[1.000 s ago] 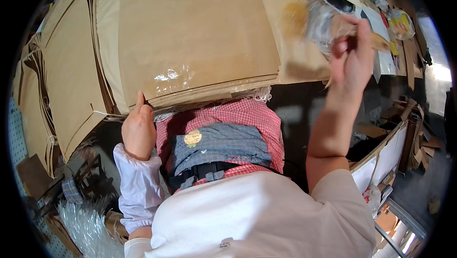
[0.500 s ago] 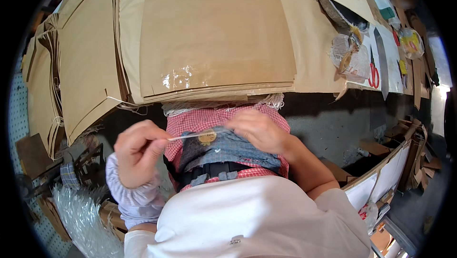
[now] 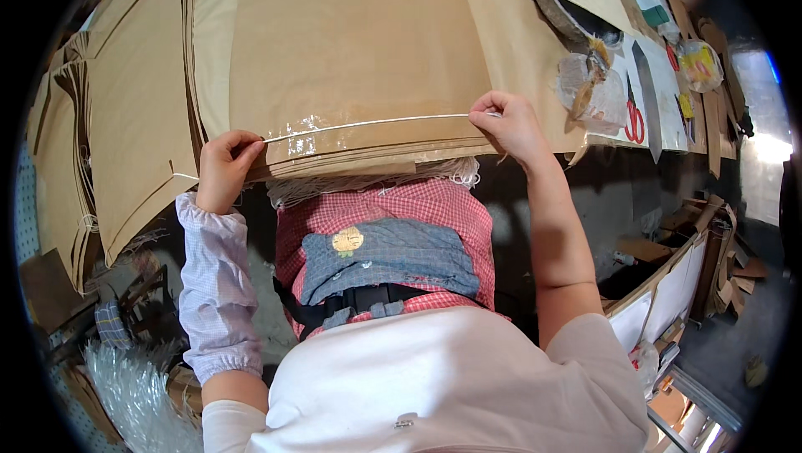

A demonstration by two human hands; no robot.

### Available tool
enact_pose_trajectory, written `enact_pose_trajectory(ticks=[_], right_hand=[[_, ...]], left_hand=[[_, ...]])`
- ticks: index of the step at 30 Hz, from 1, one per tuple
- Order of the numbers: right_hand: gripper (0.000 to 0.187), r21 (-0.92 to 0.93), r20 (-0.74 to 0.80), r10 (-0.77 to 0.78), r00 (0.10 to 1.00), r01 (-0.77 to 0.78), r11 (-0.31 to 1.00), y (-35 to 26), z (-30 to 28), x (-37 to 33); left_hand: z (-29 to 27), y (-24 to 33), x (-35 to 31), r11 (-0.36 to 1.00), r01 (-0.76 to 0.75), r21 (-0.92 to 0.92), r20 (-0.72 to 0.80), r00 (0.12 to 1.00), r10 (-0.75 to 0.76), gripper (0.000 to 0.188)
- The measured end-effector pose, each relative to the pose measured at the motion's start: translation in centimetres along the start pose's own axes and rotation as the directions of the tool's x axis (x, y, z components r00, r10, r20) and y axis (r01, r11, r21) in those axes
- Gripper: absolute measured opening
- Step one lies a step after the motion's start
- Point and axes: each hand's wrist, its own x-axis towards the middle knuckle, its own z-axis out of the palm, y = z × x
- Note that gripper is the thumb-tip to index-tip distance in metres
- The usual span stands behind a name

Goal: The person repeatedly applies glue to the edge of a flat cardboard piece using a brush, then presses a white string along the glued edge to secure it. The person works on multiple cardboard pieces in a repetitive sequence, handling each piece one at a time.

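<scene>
A thin white string (image 3: pixel 368 124) runs nearly taut from hand to hand, just over the near edge of a stack of brown paper sheets (image 3: pixel 351 52). My left hand (image 3: pixel 228 167) pinches its left end between thumb and fingers, close to the stack's near left corner. At the other end, my right hand (image 3: pixel 508 123) grips the string with its fingertips, above the near right corner. A bundle of white strings (image 3: pixel 376 179) hangs below the stack's edge, over a red checked cloth (image 3: pixel 388 207) on my lap.
To the right lie red-handled scissors (image 3: pixel 635 119), a long blade (image 3: pixel 647 94) and a crumpled plastic bag (image 3: pixel 585 90). Further paper stacks (image 3: pixel 138 111) fill the left side. Clear plastic strips (image 3: pixel 134 386) stand at lower left, and a board-sided box (image 3: pixel 668 286) at lower right.
Both hands have moved forward from above my lap to the stack's near edge. They have spread apart, drawing the string out between them.
</scene>
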Motion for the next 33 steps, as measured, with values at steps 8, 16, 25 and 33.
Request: enact_pose_trajectory(ticks=[8, 16, 25, 33], right_hand=[[0.012, -0.371, -0.179, -0.326, 0.928, 0.244, 0.896, 0.9, 1.2, -0.4], [0.03, 0.395, 0.131, 0.045, 0.99, -0.094, 0.914, -0.7, 0.3, -1.6], [0.015, -0.365, -0.285, -0.66, 0.695, 0.559, 0.745, -0.9, 4.2, -2.0], [0.009, 0.087, -0.082, -0.113, 0.99, 0.121, 0.989, -1.7, 3.9, 0.3]], left_hand=[[0.8, 1.9, -0.7, 0.887, -0.163, 0.431, -0.146, 0.958, 0.247, 0.017], [1.3, 2.2, -1.5, 0.622, -0.399, 0.674, -0.024, 0.83, 0.558, 0.016], [1.1, 1.4, -1.8, 0.843, -0.464, 0.273, 0.169, 0.886, 0.432, 0.031], [-1.1, 1.8, 0.9, 1.0, -0.015, 0.02, 0.151, 0.988, 0.012, 0.021]])
